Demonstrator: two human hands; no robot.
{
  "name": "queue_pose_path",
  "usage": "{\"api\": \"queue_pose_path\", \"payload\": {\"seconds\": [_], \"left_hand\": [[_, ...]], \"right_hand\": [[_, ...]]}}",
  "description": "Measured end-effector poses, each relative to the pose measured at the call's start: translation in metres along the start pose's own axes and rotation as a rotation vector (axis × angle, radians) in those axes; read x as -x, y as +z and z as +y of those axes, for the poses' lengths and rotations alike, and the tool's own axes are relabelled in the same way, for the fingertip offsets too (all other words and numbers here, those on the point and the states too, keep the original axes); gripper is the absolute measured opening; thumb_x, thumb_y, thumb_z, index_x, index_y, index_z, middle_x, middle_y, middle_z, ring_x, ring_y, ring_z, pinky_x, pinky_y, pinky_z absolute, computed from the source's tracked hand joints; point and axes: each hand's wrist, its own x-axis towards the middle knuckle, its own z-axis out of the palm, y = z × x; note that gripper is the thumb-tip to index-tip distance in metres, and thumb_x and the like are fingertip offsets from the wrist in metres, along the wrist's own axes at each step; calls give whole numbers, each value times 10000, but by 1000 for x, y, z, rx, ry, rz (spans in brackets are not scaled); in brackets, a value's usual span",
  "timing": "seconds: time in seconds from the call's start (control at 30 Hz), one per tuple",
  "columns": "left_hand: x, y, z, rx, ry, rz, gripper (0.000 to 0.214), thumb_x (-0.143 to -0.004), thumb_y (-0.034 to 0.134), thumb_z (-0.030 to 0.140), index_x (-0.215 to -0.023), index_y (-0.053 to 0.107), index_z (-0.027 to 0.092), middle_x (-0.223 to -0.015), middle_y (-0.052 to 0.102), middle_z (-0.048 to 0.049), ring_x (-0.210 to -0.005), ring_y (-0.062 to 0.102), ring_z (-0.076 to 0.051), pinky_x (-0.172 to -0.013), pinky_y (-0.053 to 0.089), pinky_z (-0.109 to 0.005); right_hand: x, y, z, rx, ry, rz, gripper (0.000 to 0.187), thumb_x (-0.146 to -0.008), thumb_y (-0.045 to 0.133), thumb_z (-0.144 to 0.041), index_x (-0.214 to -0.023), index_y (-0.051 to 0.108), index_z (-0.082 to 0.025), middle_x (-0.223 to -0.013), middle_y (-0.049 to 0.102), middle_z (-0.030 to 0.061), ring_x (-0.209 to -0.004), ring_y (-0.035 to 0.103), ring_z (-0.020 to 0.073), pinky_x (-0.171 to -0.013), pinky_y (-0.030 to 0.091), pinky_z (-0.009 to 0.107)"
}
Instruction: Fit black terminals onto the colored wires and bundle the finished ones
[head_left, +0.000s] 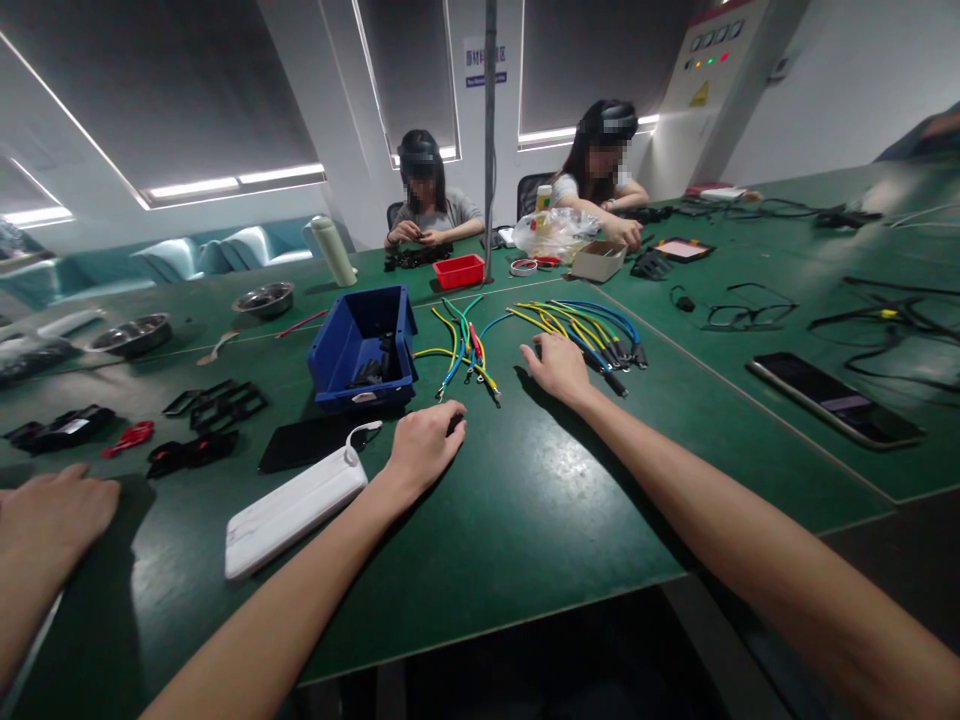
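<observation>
My left hand point(427, 442) rests low over the green table, its fingers curled round a small black piece point(454, 424) whose kind I cannot make out. Just behind it stands a blue plastic bin point(360, 398) with black parts point(373, 370) inside. My right hand point(559, 368) lies on the table with thumb and fingers apart, holding nothing that shows. Beside it spreads a bundle of yellow, green and blue cables point(592, 325), several with black sleeved ends. Between the bin and my right hand lies a looser group of cables point(469, 350) with metal ring terminals.
A white power bank point(296, 520) and a dark phone-like slab point(304, 443) lie left. A phone point(832, 398) and glasses point(746, 315) are right. Another person's hand point(56, 515) enters at left. Two people sit opposite, near a red tray point(459, 271) and a metal pole point(490, 150).
</observation>
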Motion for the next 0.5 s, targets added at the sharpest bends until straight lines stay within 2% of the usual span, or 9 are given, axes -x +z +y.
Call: {"api": "queue_pose_path", "payload": {"seconds": [0.07, 0.13, 0.23, 0.33, 0.5], "left_hand": [[0, 0, 0, 1, 0, -3, 164, -893, 508, 273, -1009, 620, 239, -970, 726, -17, -897, 678, -198, -767, 485, -288], [0, -1, 1, -3, -2, -6, 166, -893, 508, 272, -1011, 619, 237, -974, 725, -14, -905, 678, -201, -775, 486, -292], [1, -1, 2, -10, -7, -8, 170, -895, 505, 275, -1014, 621, 235, -985, 724, -13, -907, 679, -202, -778, 487, -295], [1, -1, 2, -11, -8, -6, 171, -894, 508, 278, -1014, 623, 239, -988, 724, -8, -906, 679, -198, -777, 485, -293], [0, 0, -1, -31, -4, 10, 180, -889, 518, 281, -1021, 635, 245, -975, 730, -3, -883, 683, -200, -750, 482, -293]], "right_hand": [[4, -3, -9, -55, -44, 48, 458, -960, 371, -459, -1122, 624, -114, -1078, 671, 148, -1068, 586, 256, -934, 388, 345], [9, -4, -21, -115, -66, 40, 443, -964, 356, -474, -1083, 634, -150, -1029, 688, 121, -995, 614, 241, -860, 417, 322], [18, -3, -39, -173, -84, -84, 421, -949, 376, -510, -1039, 638, -194, -892, 711, 74, -869, 645, 227, -733, 432, 299], [24, -1, -51, -118, -129, -205, 395, -913, 442, -519, -1008, 659, -203, -875, 715, 78, -835, 657, 242, -671, 423, 298], [26, -4, -56, -65, -131, -262, 362, -902, 452, -475, -964, 694, -213, -883, 720, 96, -851, 663, 265, -662, 419, 307]]}}
